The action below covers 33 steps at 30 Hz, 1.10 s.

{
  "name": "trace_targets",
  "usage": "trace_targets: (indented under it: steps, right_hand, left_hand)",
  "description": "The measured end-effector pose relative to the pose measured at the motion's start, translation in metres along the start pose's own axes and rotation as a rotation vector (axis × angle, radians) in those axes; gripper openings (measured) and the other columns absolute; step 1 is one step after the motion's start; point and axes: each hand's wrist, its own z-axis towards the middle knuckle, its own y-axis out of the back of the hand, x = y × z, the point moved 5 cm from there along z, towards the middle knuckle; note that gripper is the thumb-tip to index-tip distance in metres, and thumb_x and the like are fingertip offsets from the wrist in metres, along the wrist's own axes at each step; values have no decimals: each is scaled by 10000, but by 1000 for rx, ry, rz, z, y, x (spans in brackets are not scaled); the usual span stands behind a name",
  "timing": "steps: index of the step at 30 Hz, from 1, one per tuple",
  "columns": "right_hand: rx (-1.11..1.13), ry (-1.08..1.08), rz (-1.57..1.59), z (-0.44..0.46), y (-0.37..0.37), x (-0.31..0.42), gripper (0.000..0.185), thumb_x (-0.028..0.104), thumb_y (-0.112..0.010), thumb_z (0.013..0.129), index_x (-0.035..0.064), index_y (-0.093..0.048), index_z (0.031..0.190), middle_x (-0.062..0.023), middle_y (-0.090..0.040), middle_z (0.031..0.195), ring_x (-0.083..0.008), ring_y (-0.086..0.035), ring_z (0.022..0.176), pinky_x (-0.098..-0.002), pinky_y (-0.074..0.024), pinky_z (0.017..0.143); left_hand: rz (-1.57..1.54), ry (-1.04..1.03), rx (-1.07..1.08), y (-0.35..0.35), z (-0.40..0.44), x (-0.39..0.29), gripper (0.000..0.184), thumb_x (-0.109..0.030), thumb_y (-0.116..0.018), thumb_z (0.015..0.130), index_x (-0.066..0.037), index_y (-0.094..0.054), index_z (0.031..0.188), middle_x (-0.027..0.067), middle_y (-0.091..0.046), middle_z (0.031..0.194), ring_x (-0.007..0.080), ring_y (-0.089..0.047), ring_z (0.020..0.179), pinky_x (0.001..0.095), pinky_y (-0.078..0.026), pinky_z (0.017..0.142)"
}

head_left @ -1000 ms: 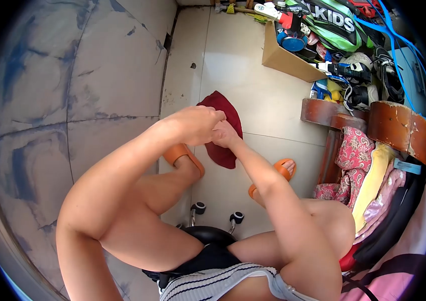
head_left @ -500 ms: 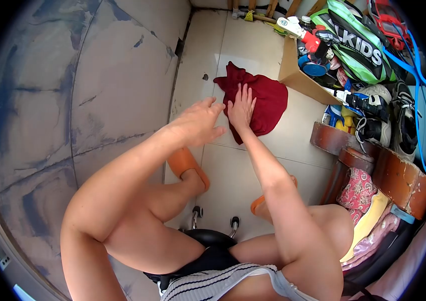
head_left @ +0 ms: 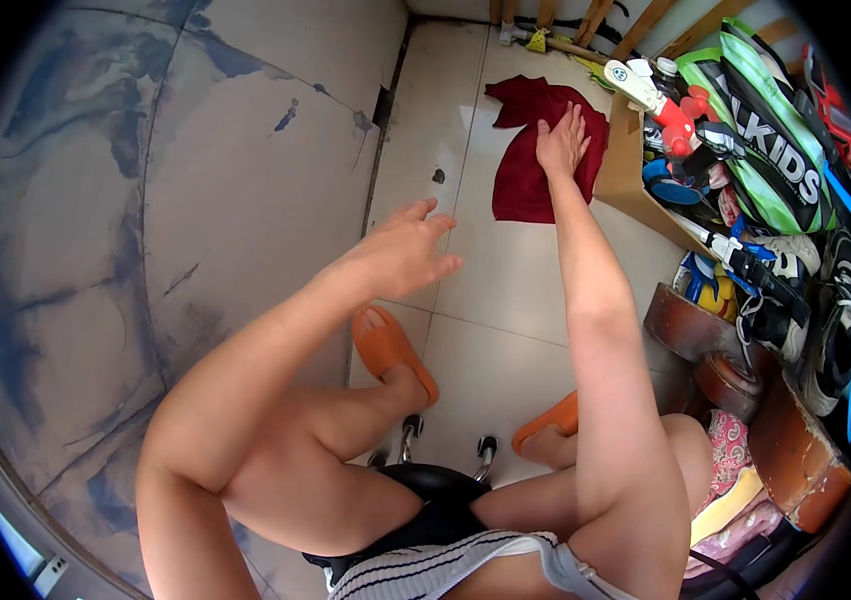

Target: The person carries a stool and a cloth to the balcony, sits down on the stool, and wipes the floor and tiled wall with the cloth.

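Note:
A dark red cloth lies spread on the tiled floor, its right side close to the cardboard box. My right hand rests flat on the upper right part of the cloth, fingers stretched out. Nearer to me and to the left, my left hand hovers over the floor, with its fingers apart and nothing in it. The cloth does not touch my left hand.
A cardboard box of toys stands at the right, beside a green and black bag and shoes. Brown wooden pieces lie lower right. Orange slippers are on my feet. A wall runs along the left.
The cloth has gone from partly hidden beneath both hands to spread out, and has shifted up and right with my right hand. My left hand has come away from my right. The view has turned.

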Motion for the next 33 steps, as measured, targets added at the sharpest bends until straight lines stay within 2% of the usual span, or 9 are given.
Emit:
trace_targets:
  steps: [2,7,10,15,19,20,22,28,33]
  right_hand:
    - [92,-74,-82,15,-17,17,660,322,-524,837,65,-249,1379,-71,-169,1469,-291,-161,1340,-523,-93,1068]
    - [491,244,-204,11,-63,94,650,291,-502,842,126,-216,1402,-22,-122,1483,-270,-87,1363,-530,-81,1073]
    - [620,538,-106,-47,-77,142,629,133,-509,767,175,-317,1365,10,-247,1448,-209,-167,1351,-509,-106,1081]
    - [782,1000,26,-158,-59,147,479,219,-610,719,107,-511,1174,-39,-491,1255,-212,-339,1260,-439,-196,1067]
    - [1045,877,209,-177,-24,139,452,242,-584,751,101,-509,1173,-41,-467,1276,-215,-348,1250,-422,-211,1062]
    - [1045,876,205,-166,-29,136,452,242,-584,751,101,-509,1173,-41,-467,1276,-215,-348,1250,-422,-211,1062]
    - [826,1196,16,-140,-44,130,507,238,-582,741,108,-481,1220,-45,-422,1327,-211,-334,1261,-422,-193,1071]
    - [287,605,-132,-32,-1,67,655,283,-563,716,115,-383,1323,-56,-322,1409,-194,-235,1322,-420,-96,1096]
    - [-39,154,-211,-42,30,6,689,281,-537,733,82,-318,1355,-123,-283,1420,-234,-211,1332,-476,-59,1086]
  left_hand:
    - [29,25,28,1,0,12,539,-381,-497,871,-46,-412,1285,188,-271,1399,314,-277,1293,392,-298,1031]
    - [29,68,-13,4,3,28,536,-377,-498,868,-40,-420,1277,201,-296,1384,318,-285,1288,394,-287,1035]
    - [39,61,15,2,3,27,531,-372,-499,867,-35,-424,1271,203,-301,1381,319,-287,1286,391,-281,1038]
    - [15,28,33,12,5,24,521,-357,-510,863,-23,-433,1255,203,-336,1357,323,-315,1266,382,-301,1025]
    - [-1,17,15,13,9,22,508,-346,-516,861,-14,-443,1238,188,-391,1312,313,-362,1228,375,-332,998]
    - [21,9,21,13,10,20,503,-342,-517,861,-13,-446,1234,181,-404,1300,310,-376,1216,374,-342,989]
    - [7,12,25,18,8,14,506,-347,-511,865,-14,-441,1239,177,-401,1306,307,-371,1222,376,-340,992]
    - [14,-10,-24,16,3,13,503,-311,-517,856,-1,-436,1244,179,-434,1268,302,-380,1216,385,-338,999]
    - [-11,-64,-20,16,-2,0,482,-297,-519,860,0,-447,1232,173,-442,1260,303,-383,1212,390,-348,992]
